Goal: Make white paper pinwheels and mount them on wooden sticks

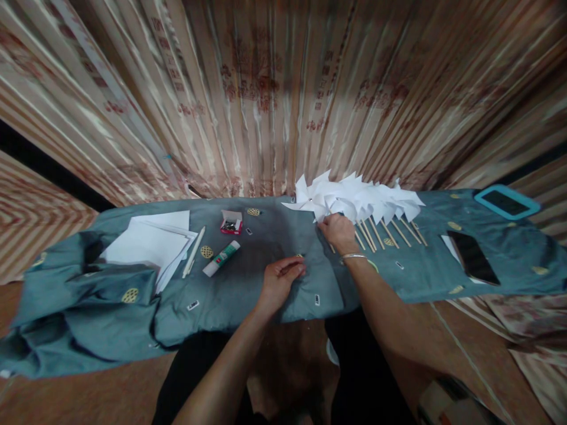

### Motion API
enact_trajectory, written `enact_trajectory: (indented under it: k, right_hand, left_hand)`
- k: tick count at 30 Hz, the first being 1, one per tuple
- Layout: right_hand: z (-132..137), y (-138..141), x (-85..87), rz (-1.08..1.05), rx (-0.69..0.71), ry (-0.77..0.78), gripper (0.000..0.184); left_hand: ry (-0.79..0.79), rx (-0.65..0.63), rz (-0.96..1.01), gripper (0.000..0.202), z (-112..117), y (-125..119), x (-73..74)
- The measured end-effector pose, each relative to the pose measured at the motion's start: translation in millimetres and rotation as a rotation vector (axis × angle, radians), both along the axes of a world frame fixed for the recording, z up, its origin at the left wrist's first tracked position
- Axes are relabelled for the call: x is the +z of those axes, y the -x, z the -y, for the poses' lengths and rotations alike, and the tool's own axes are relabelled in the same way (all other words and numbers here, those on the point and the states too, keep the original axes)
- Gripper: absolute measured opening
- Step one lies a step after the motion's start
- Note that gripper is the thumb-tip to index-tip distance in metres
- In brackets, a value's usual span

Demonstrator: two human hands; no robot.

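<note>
My right hand (339, 232) is closed on the wooden stick of a white paper pinwheel (316, 199), at the left end of a row of several white pinwheels (376, 203) lying on the teal cloth (266, 295). A bangle sits on that wrist. My left hand (281, 277) rests on the cloth nearer to me, fingers curled; whether anything is in them is hidden.
A stack of white paper sheets (148, 245) lies at the left, with a pale stick (194, 252) and a glue stick (221, 258) beside it. A small red box of pins (231, 223) stands behind. A dark phone (473, 257) and a blue-framed tablet (506, 202) lie at the right. Curtains hang behind.
</note>
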State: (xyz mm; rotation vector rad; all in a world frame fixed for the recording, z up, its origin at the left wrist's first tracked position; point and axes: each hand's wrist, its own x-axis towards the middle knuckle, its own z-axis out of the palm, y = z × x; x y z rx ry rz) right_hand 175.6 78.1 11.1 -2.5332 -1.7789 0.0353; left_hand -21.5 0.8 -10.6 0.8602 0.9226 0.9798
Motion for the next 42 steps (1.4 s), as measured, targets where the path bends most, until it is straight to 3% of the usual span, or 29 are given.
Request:
enact_trajectory:
  k: [6,14,28,42]
  right_hand:
    - [2.8,-0.8,-5.7,0.033,0.003,-0.026,0.042]
    - [13.8,-2.8,1.6,0.042,0.013,-0.035,0.041]
    - [54.5,6.2,10.7,0.054,0.024,0.021,0.033]
    - [63.3,3.1,-10.0,0.090,0.030,-0.012,0.032]
  left_hand:
    - [0.003,-0.018,0.001,0.031,0.5,-0.2,-0.8]
    - [0.020,-0.010,-0.014,0.028,0.9,-2.9,-5.9]
    - [0.030,0.010,-0.028,0.020,3.9,-7.4,-13.7]
    - [-0.003,-0.040,-0.064,0.023,9.3,-6.0,-11.5]
